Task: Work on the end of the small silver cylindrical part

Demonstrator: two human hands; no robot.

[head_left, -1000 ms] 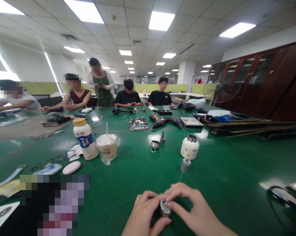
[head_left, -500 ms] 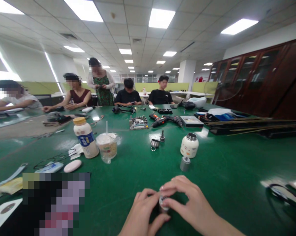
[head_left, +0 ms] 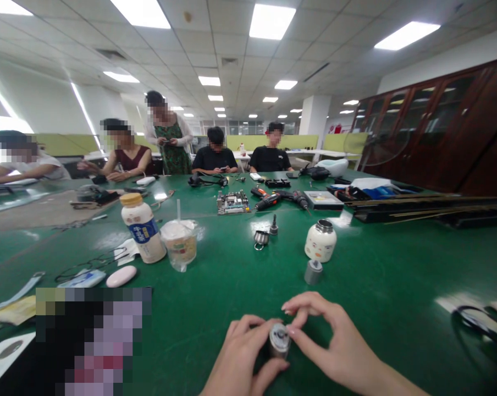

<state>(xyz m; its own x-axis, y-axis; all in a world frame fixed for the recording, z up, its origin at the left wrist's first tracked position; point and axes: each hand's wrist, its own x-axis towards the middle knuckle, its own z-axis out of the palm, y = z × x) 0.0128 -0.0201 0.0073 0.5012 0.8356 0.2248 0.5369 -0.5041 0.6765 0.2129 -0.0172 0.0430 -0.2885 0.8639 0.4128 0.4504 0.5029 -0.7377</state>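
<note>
A small grey metal cylinder (head_left: 279, 342) stands upright on the green table, its round top showing a dark centre. My left hand (head_left: 245, 352) is closed around its left side, fingers behind and thumb in front. Just right of the cylinder is my right hand (head_left: 330, 330), thumb and forefinger apart; its thumb tip is at the rim, and I cannot tell whether it touches. Beyond my right hand, another grey cylinder (head_left: 313, 272) stands in front of a white bottle without a lid (head_left: 320, 245). A small metal cup with a ring (head_left: 260, 238) and a dark stepped metal piece (head_left: 274, 225) are farther off.
On the left are a milk-tea bottle (head_left: 143, 234), a plastic cup with a straw (head_left: 179, 245) and a pink oval case (head_left: 121, 276). A circuit board (head_left: 233, 203) and power drills (head_left: 267, 201) lie farther back. Several people sit or stand around the far side.
My right thumb and fingers have drawn back to the right from the cylinder's top, which is now uncovered. My left hand keeps its hold on the cylinder.
</note>
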